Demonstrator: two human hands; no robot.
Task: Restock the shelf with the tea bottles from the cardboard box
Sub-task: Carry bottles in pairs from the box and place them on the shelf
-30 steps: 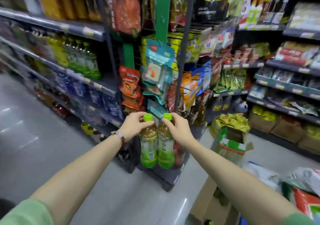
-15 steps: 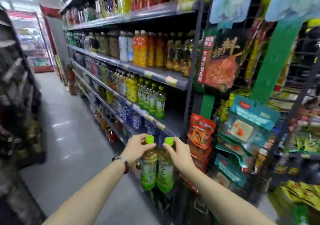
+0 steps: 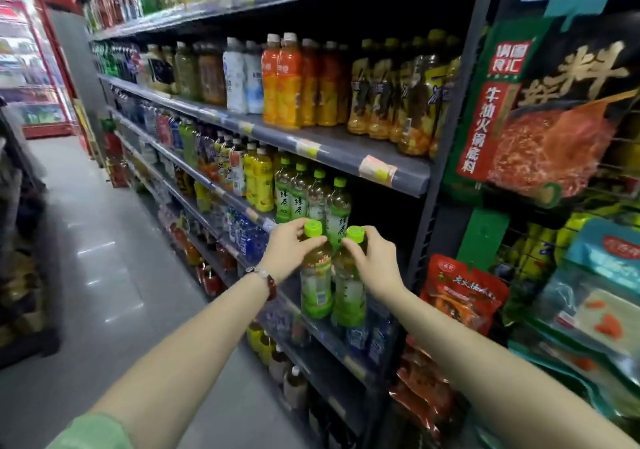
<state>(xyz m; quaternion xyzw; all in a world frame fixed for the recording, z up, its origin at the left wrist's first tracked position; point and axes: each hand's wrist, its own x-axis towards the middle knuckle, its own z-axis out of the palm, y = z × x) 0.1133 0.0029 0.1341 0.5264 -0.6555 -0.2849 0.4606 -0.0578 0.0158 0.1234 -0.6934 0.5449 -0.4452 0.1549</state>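
"绿茶" on shelved green tea bottles (image 3: 298, 192); "牛油火锅底料" on hanging packet (image 3: 540, 109).

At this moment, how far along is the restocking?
Done: four green tea bottles already stand on the middle shelf, though who placed them isn't shown. In hand: the left hand and right hand each hold a green-capped bottle by its neck, side by side before that shelf. Left: setting both into the dark gap beside the row. The box is out of view.

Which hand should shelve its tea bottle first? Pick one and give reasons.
Right, probably. The right hand holds its bottle nearer the dark open gap beside the shelved green tea row. The left hand and its bottle sit in front of that row.
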